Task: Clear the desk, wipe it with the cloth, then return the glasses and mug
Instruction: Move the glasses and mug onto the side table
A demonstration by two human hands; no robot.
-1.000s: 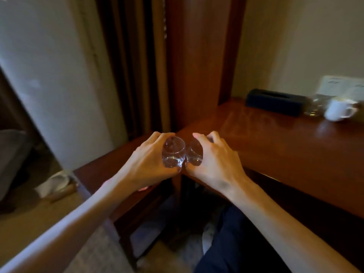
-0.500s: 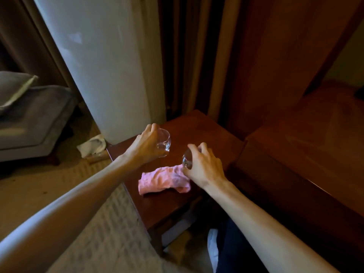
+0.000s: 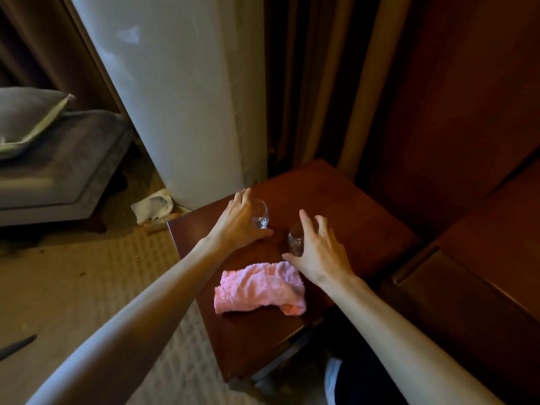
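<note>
Two glasses (upright) sit inside each hand's grip.

A low, dark wooden side table carries two clear glasses and a pink cloth. The left glass and right glass stand near each other toward the back, seemingly resting on the wood; the crumpled cloth lies nearer the front edge.
</note>
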